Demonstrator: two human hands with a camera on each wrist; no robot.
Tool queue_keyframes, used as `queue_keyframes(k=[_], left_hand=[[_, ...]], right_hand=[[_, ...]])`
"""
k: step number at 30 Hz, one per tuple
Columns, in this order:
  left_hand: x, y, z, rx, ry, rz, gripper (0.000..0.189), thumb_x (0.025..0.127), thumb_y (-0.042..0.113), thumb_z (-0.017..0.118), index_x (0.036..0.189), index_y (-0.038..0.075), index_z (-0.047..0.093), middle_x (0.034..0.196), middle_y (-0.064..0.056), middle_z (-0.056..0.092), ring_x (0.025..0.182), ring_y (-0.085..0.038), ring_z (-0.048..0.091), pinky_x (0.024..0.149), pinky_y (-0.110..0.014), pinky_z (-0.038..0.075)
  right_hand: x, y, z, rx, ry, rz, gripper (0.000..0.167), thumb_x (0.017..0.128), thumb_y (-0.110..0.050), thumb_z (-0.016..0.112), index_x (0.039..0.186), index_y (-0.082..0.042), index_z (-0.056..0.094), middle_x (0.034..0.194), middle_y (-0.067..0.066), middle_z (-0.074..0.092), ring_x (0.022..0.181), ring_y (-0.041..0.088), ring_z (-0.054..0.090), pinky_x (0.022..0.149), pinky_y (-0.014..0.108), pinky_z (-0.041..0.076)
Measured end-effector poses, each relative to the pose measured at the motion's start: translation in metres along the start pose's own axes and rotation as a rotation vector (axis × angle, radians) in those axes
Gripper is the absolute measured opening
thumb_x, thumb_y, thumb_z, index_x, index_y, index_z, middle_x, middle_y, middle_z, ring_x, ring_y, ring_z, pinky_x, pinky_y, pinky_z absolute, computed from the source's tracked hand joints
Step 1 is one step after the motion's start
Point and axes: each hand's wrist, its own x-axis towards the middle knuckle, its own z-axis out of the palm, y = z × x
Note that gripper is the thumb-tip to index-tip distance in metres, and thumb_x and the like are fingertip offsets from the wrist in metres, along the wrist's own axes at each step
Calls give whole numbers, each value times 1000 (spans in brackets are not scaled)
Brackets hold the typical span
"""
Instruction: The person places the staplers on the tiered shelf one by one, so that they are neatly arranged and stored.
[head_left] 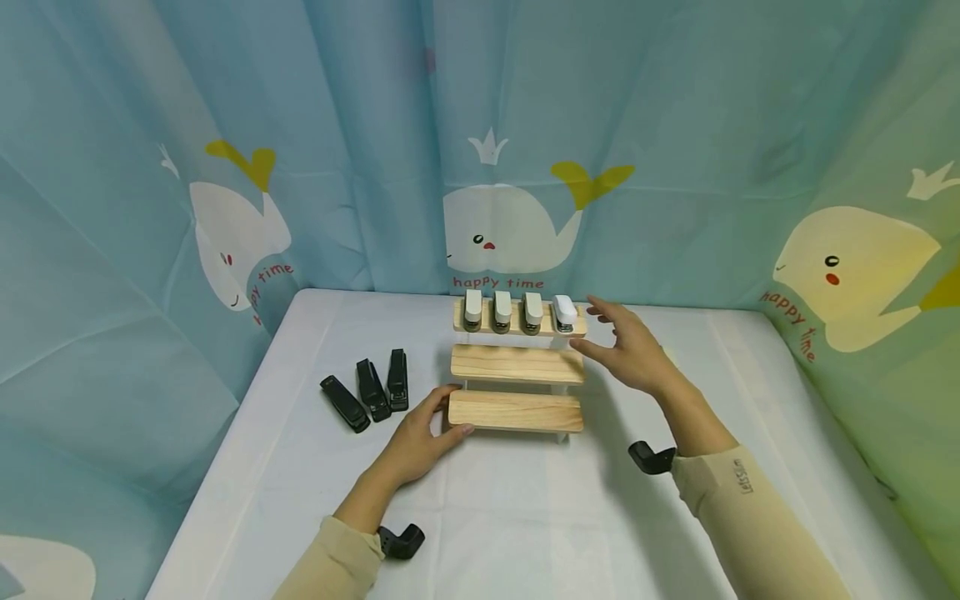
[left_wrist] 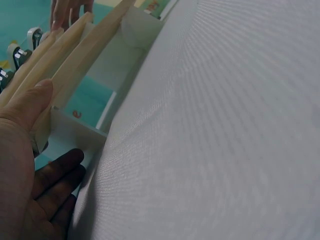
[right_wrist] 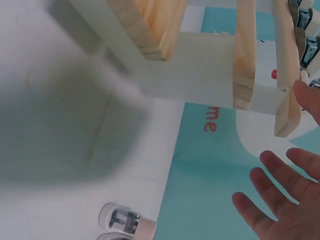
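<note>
A three-step wooden display stand (head_left: 516,412) with white side supports stands on the table. Along its top step sit several pale staplers in a row; the rightmost stapler (head_left: 565,312) is whiter than the others. My left hand (head_left: 412,443) grips the left end of the lowest step, thumb at the front corner and index finger at the back corner. In the left wrist view the left thumb (left_wrist: 37,100) lies against the wood, with the other fingers spread below. Beside the top step's right end is my right hand (head_left: 633,350), fingers extended, thumb near the white stapler.
Three black staplers (head_left: 372,389) lie on the white-covered table (head_left: 480,517) left of the stand. In the right wrist view, small clear-bodied objects (right_wrist: 119,220) stand on the table to the right. A blue whale-print curtain (head_left: 375,217) hangs behind and at both sides.
</note>
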Motion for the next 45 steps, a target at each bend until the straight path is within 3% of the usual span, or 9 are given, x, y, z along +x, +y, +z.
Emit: queue_keyframes(k=[16,37,45], left_hand=[[2,-3,0,-7,-9,13,68,91,65,69,149,41,45,147,2,59,144,-26,51,119,-58,39],[2,-1,-1,-16,-3,-1,68,91,61,72,150,42,44,149,0,59,145,-28,50,120,-59,37],[2,-3,-1,-11,-5,3,68,91,63,71,149,42,44,147,2,60,143,-27,52,119,-58,38]], right_hand=[[-6,28,-7,-76,-8,75,82,100,-40,69,161,0,31,155,28,44,141,49,41,107,67,41],[-7,73,-8,-106,-81,171,74,98,-26,71,153,9,39,154,36,41,145,57,33,115,71,31],[-7,88,-5,-153,-99,191,74,95,-21,71,150,15,39,149,42,42,141,60,37,115,72,31]])
